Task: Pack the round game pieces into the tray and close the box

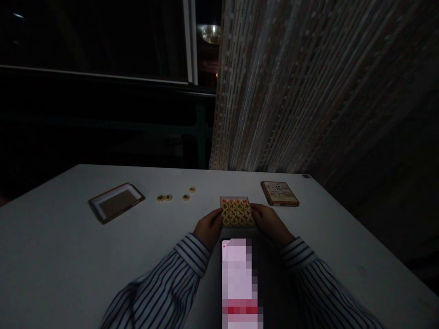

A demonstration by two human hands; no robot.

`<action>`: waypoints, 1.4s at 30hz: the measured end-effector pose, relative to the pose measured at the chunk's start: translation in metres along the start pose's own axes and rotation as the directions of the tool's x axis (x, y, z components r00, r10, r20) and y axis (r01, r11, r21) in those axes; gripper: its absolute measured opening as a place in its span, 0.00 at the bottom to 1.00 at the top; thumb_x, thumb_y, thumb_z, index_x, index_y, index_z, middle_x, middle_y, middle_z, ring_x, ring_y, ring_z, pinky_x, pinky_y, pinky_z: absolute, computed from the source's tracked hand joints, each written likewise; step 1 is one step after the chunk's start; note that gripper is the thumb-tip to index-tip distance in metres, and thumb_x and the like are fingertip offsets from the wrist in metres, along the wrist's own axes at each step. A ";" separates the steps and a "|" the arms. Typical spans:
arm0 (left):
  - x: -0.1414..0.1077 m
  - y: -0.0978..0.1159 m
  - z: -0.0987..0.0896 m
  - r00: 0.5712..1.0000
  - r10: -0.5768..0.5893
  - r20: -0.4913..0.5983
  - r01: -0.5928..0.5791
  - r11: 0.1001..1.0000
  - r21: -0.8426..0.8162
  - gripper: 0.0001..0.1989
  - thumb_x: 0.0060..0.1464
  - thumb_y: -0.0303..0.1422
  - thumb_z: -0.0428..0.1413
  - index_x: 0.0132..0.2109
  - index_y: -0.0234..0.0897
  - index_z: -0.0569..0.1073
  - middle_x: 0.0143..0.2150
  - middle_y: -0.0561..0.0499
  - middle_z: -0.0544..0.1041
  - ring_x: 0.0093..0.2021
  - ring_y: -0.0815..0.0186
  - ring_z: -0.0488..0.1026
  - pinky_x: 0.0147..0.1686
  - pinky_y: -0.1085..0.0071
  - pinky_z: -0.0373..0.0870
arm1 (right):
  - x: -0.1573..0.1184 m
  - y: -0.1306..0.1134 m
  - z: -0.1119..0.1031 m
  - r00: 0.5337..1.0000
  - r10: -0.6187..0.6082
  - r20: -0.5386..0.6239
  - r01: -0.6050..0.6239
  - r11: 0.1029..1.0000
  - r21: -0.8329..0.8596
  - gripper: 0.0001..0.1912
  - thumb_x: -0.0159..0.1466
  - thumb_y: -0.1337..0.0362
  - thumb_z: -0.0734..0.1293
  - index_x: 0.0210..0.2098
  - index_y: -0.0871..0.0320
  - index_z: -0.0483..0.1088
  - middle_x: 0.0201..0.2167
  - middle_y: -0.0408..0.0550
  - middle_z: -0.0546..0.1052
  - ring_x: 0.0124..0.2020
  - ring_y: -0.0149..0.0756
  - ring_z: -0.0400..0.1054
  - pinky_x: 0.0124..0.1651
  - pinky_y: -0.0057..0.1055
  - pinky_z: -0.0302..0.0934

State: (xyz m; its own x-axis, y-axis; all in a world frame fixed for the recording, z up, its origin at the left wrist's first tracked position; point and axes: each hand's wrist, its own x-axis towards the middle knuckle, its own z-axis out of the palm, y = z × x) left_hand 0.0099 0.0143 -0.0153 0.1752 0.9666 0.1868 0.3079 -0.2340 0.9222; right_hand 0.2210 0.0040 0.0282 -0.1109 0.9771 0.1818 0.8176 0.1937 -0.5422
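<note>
both hands on the tray, four pieces out!

and there it was: the left hand (pixel 210 227) and the right hand (pixel 271 222) had the tray (pixel 240 225) gripped from either side, its rows of pieces (pixel 233 213) face up! the step in hand looked like steadying or shifting that tray, and the next move seemed to call for a level, even grip. over to the left, four loose pieces (pixel 185 197) sat between the tray and the open box (pixel 118 204); right of it, a gap, then the closed box (pixel 280 193), near the far edge of the surface (pixel 68 256). closer in, the phone (pixel 236 274) crowded the tray's near side; roomier ground lay front left!
</note>
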 end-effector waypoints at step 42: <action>0.040 -0.015 -0.069 0.917 0.222 -0.331 -0.029 0.866 0.499 0.15 0.49 0.32 0.51 0.44 0.34 0.72 0.43 0.43 0.75 0.45 0.58 0.71 0.47 0.62 0.67 | -0.003 -0.028 0.002 0.981 -0.110 -0.162 0.106 0.994 -0.033 0.11 0.61 0.62 0.57 0.34 0.57 0.69 0.32 0.48 0.74 0.35 0.37 0.68 0.39 0.33 0.60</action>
State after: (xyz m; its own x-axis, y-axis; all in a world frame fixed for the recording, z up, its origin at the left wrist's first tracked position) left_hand -0.0525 0.0633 0.0019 -0.0806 0.8691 0.4880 0.7286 -0.2827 0.6239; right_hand 0.1978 -0.0037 0.0413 -0.1066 0.9225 0.3709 0.8196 0.2927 -0.4925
